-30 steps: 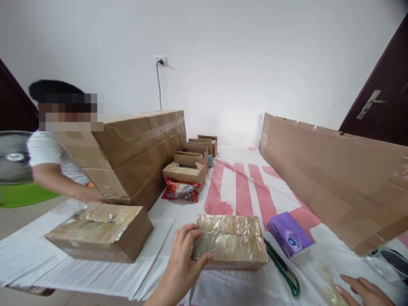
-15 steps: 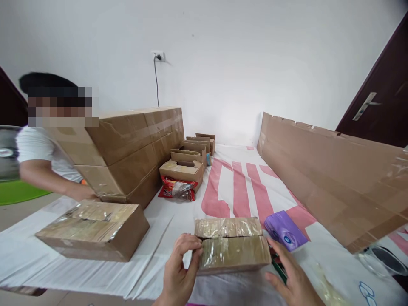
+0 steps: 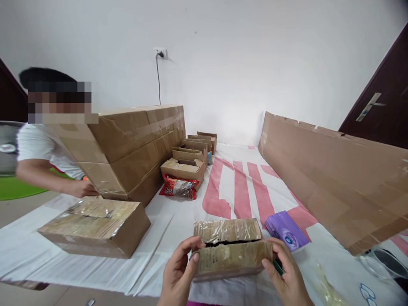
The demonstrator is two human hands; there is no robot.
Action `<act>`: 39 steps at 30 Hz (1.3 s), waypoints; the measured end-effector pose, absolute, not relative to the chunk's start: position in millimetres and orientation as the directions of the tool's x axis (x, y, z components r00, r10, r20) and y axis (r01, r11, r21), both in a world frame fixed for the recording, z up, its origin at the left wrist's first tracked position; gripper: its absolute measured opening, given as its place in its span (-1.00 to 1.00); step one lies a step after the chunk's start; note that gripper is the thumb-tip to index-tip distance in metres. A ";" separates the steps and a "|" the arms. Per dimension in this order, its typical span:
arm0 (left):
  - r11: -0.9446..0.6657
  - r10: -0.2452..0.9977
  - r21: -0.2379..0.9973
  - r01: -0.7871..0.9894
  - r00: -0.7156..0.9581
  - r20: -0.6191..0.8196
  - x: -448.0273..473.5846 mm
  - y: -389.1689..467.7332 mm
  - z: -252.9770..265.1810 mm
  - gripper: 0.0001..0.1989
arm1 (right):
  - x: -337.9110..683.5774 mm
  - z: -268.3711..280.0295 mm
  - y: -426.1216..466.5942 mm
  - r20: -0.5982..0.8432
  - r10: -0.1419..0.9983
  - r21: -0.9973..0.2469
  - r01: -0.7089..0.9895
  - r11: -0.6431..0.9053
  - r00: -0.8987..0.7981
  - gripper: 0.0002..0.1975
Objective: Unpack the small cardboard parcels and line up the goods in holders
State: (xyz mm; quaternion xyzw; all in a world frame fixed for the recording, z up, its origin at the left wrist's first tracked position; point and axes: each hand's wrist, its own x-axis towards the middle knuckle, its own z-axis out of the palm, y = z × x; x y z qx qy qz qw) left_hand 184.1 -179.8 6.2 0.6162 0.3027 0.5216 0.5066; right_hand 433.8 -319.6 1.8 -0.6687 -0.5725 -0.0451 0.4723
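Observation:
A small cardboard box (image 3: 228, 265) with shiny clear tape on top stands near the table's front edge. Its two top flaps are slightly parted, leaving a dark gap between them. At the near flap's left corner, my left hand (image 3: 179, 270) pinches the edge between thumb and fingers. My right hand (image 3: 285, 270) grips the right end of that same flap. A small dark green object (image 3: 278, 267) shows beside the right hand, mostly hidden. Just behind that hand lies a purple tissue pack (image 3: 285, 230).
A taped cardboard box (image 3: 95, 227) stands left, below a large carton wall (image 3: 134, 148). Several open boxes (image 3: 183, 170) line it, fronted by a red snack bag (image 3: 179, 187). A cardboard panel (image 3: 331, 174) borders the right. A person's arm (image 3: 54, 180) reaches behind the carton wall.
The near flap has lifted, and the gap between the flaps has widened. My right hand has closed from spread fingers onto the flap's right end.

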 end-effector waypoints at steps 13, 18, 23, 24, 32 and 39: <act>-0.703 0.557 0.702 -0.114 0.525 0.643 183.5 -182.1 18.7 -0.49 | 438.0 11.9 -329.0 0.706 0.698 -0.466 0.821 0.329 0.122 -0.94; -0.785 0.538 0.612 -0.097 0.384 0.751 196.3 -191.5 8.7 -0.51 | 454.2 18.2 -335.3 0.651 0.758 -0.444 0.821 0.359 0.021 -0.73; -0.814 0.518 0.579 -0.050 0.390 0.761 197.2 -191.9 9.9 -0.57 | 462.6 38.6 -320.9 0.655 0.739 -0.419 0.889 0.183 0.157 -0.85; -0.813 0.519 0.580 -0.046 0.395 0.758 196.2 -192.2 10.3 -0.57 | 462.1 42.7 -315.1 0.653 0.747 -0.381 0.907 0.178 0.128 -0.84; -0.831 0.483 0.553 -0.057 0.416 0.770 190.9 -191.8 5.9 -0.61 | 448.7 58.8 -275.4 0.551 0.809 -0.091 0.948 0.304 -0.206 -0.76; -0.844 0.426 0.528 -0.094 0.480 0.767 186.3 -184.8 -0.9 -0.68 | 445.7 64.0 -268.4 0.580 0.791 -0.162 0.924 0.346 -0.194 -0.77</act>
